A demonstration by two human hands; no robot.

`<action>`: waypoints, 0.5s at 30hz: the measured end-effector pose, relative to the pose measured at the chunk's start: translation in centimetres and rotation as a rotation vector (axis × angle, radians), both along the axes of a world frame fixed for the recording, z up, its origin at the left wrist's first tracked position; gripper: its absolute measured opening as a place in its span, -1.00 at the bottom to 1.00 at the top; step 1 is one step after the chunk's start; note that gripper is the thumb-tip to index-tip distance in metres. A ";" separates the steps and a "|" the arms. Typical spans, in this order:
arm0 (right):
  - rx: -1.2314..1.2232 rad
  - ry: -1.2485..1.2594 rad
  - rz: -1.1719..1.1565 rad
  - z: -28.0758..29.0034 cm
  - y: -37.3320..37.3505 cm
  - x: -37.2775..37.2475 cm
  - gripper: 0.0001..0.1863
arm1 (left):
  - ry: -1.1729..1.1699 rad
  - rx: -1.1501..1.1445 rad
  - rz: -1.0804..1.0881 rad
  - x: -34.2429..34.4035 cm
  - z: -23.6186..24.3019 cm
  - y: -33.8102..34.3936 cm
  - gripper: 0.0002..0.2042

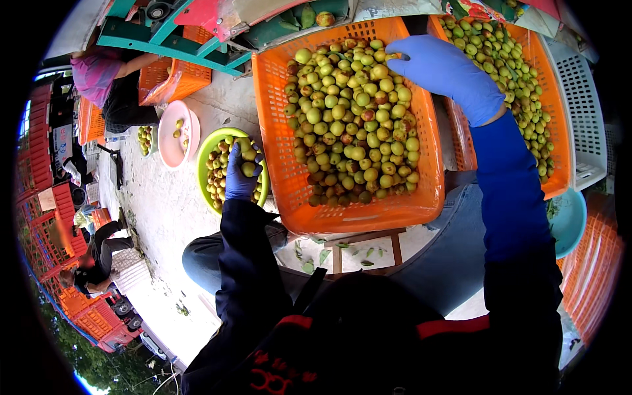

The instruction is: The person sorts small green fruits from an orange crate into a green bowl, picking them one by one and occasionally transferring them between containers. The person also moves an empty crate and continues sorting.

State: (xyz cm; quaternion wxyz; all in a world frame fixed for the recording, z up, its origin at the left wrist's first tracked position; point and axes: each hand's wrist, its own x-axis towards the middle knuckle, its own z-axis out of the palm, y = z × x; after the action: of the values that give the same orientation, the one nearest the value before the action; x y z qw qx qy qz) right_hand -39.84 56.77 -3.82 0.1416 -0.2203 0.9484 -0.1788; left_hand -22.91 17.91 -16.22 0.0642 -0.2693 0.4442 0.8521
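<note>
Small round green fruits (355, 125), many with brown-red patches, fill an orange perforated crate (296, 214) lined with clear plastic in front of me. My left hand (241, 174), in a blue-violet glove, is curled around several of these fruits above a lime-green bowl (204, 150) that holds more of them. At the crate's upper right, my right hand (444, 72), gloved alike, reaches over the rim. Its thumb and forefinger close on a fruit at the edge of the heap; its other fingers are partly hidden.
Another orange crate (557, 158) of similar fruits stands right, beside a white crate (586, 112) and a turquoise basin (569, 220). A pink basin (187, 148) with a few fruits lies left. A green metal frame (178, 49) stands ahead. Two people are farther left.
</note>
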 end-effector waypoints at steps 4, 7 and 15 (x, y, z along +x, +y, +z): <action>-0.039 -0.004 0.004 0.0 -0.1 0.3 -0.59 | 0.036 -0.807 -0.063 6.5 -8.7 -12.7 -0.47; -0.062 -0.032 -0.016 -0.2 0.3 0.1 -0.57 | -0.104 -1.308 -0.156 9.3 -11.0 -19.5 -0.28; -0.066 -0.024 -0.028 -0.3 -0.2 0.2 -0.57 | -0.351 -1.533 0.180 -0.1 -5.7 -11.1 -0.30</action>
State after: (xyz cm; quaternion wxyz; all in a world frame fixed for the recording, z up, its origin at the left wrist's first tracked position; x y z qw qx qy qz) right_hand -39.65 56.57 -4.10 0.1433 -0.2095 0.9432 -0.2145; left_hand -23.00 6.79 -21.94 -0.1391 -0.4037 0.8674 0.2556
